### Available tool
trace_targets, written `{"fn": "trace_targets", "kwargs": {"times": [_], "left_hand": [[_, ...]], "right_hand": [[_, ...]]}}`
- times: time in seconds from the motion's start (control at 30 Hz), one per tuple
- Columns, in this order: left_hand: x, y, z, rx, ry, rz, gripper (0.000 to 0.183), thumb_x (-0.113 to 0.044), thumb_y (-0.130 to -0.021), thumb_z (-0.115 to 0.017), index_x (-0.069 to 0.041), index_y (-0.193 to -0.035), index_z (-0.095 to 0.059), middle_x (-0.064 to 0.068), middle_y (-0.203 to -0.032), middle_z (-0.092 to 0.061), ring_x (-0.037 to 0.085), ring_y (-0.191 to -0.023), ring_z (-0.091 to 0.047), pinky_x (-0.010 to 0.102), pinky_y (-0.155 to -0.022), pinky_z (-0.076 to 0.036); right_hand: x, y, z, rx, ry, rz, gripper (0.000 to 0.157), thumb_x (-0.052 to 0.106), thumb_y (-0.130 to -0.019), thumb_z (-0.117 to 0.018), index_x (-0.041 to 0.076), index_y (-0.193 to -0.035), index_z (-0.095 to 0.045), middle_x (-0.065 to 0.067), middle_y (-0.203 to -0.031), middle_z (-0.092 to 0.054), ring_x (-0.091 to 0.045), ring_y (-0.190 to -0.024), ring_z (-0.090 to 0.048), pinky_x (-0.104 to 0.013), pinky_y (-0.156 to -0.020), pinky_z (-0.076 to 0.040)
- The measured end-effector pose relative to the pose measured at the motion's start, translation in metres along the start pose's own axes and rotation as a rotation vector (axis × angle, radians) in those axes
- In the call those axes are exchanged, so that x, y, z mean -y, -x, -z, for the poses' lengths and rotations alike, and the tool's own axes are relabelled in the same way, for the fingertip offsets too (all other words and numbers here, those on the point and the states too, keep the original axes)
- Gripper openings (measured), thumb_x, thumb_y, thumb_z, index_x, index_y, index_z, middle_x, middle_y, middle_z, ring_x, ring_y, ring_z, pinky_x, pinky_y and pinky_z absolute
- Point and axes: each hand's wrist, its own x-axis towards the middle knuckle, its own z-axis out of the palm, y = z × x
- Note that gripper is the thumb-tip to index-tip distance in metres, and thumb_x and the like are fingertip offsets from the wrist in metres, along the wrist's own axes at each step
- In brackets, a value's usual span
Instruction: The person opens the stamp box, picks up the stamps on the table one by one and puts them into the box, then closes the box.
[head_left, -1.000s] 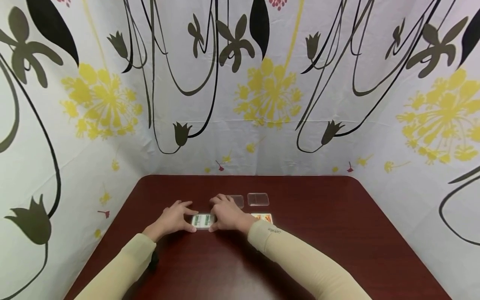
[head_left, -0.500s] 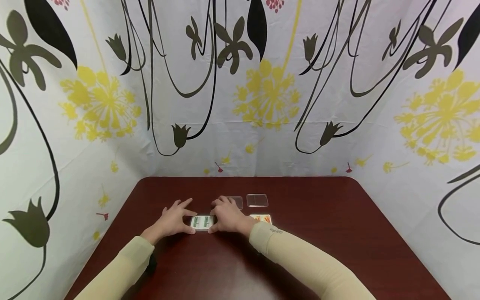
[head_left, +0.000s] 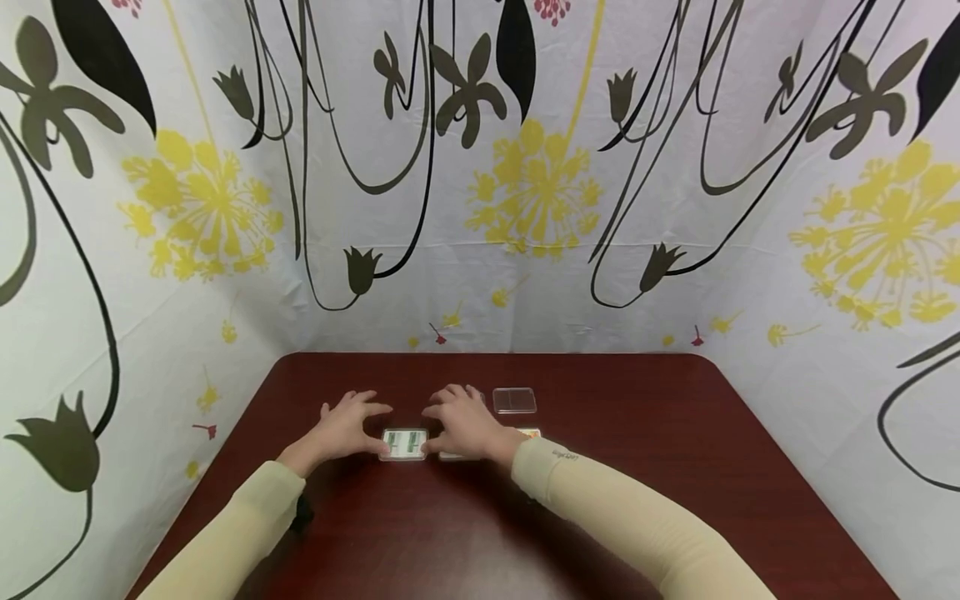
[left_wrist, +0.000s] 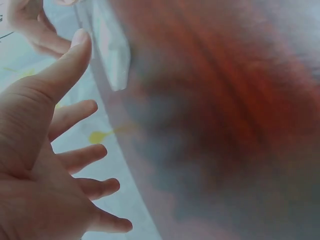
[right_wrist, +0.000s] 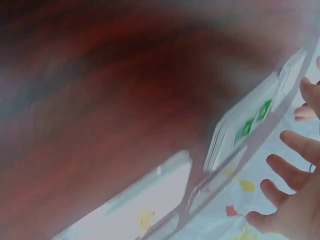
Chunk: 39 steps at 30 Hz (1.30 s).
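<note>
A flat clear case with a green-and-white print (head_left: 405, 444) lies on the table between my two hands. My left hand (head_left: 341, 431) is at its left side, fingers spread, the thumb tip near or on its edge; I cannot tell which. At the other side, my right hand (head_left: 467, 425) hovers with fingers parted and its thumb close to the right edge. Neither hand grips anything. Under the right hand a second case (head_left: 452, 456) is mostly hidden; the right wrist view shows green marks on this middle case (right_wrist: 245, 120).
Farther right lies a case with orange print (head_left: 531, 432), partly behind the right forearm. Behind it is a clear lid-like plastic piece (head_left: 514, 400); another clear piece (right_wrist: 217, 180) shows in the right wrist view. A patterned curtain (head_left: 480, 308) borders the dark red table (head_left: 480, 517).
Both hands have loosened from the case's sides and drawn slightly apart. The right hand has shifted right, now covering the second clear piece, and the case stays where it was.
</note>
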Motion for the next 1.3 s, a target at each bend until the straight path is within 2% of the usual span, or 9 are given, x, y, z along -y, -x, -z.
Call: {"fn": "trace_targets", "kwargs": {"times": [0.27, 0.47, 0.67, 0.8, 1.03, 1.3], "left_hand": [[-0.016, -0.019, 0.009, -0.070, 0.033, -0.027, 0.068, -0.047, -0.087, -0.078, -0.019, -0.145, -0.057, 0.021, -0.157, -0.034, 0.050, -0.145, -0.020, 0.083, -0.100, -0.006], [-0.034, -0.034, 0.004, -0.075, 0.041, -0.043, 0.067, -0.047, -0.089, -0.075, -0.021, -0.148, -0.054, 0.020, -0.160, -0.030, 0.049, -0.147, -0.017, 0.081, -0.102, -0.006], [-0.047, -0.050, -0.005, -0.084, 0.055, -0.029, 0.068, -0.047, -0.089, -0.075, -0.022, -0.149, -0.052, 0.021, -0.161, -0.026, 0.051, -0.147, -0.012, 0.080, -0.103, -0.005], [-0.052, -0.060, -0.013, -0.076, 0.054, -0.017, 0.068, -0.046, -0.090, -0.075, -0.025, -0.150, -0.052, 0.020, -0.162, -0.025, 0.050, -0.148, -0.011, 0.079, -0.105, -0.005], [-0.054, -0.080, -0.029, -0.037, 0.056, -0.009, 0.070, -0.046, -0.089, -0.075, -0.025, -0.151, -0.050, 0.022, -0.162, -0.021, 0.053, -0.147, -0.009, 0.080, -0.104, -0.004], [-0.052, -0.089, -0.042, 0.036, 0.023, 0.022, 0.072, -0.052, -0.088, -0.074, -0.028, -0.151, -0.049, 0.022, -0.162, -0.021, 0.055, -0.147, -0.007, 0.081, -0.103, -0.004]], "right_hand": [[-0.030, 0.005, 0.019, 0.008, -0.014, -0.002, 0.059, 0.059, -0.090, -0.067, 0.022, -0.136, -0.066, -0.006, -0.142, -0.053, -0.029, -0.136, -0.040, -0.063, -0.109, -0.027], [-0.054, 0.008, 0.024, 0.024, -0.036, -0.059, 0.056, 0.055, -0.092, -0.067, 0.022, -0.138, -0.064, -0.006, -0.145, -0.049, -0.029, -0.139, -0.036, -0.060, -0.110, -0.028], [-0.073, 0.014, 0.023, 0.038, -0.057, -0.116, 0.061, 0.054, -0.092, -0.069, 0.021, -0.142, -0.060, -0.010, -0.150, -0.044, -0.032, -0.141, -0.033, -0.063, -0.110, -0.025], [-0.082, 0.018, 0.020, 0.048, -0.059, -0.140, 0.062, 0.053, -0.090, -0.071, 0.020, -0.142, -0.060, -0.013, -0.152, -0.041, -0.036, -0.141, -0.031, -0.065, -0.109, -0.024], [-0.094, 0.025, 0.014, 0.094, -0.002, -0.185, 0.068, 0.061, -0.089, -0.068, 0.023, -0.144, -0.058, -0.013, -0.156, -0.037, -0.038, -0.144, -0.028, -0.067, -0.109, -0.024], [-0.096, 0.028, 0.006, 0.124, -0.031, -0.212, 0.073, 0.067, -0.087, -0.066, 0.024, -0.146, -0.056, -0.014, -0.158, -0.034, -0.040, -0.145, -0.026, -0.068, -0.110, -0.022]]}}
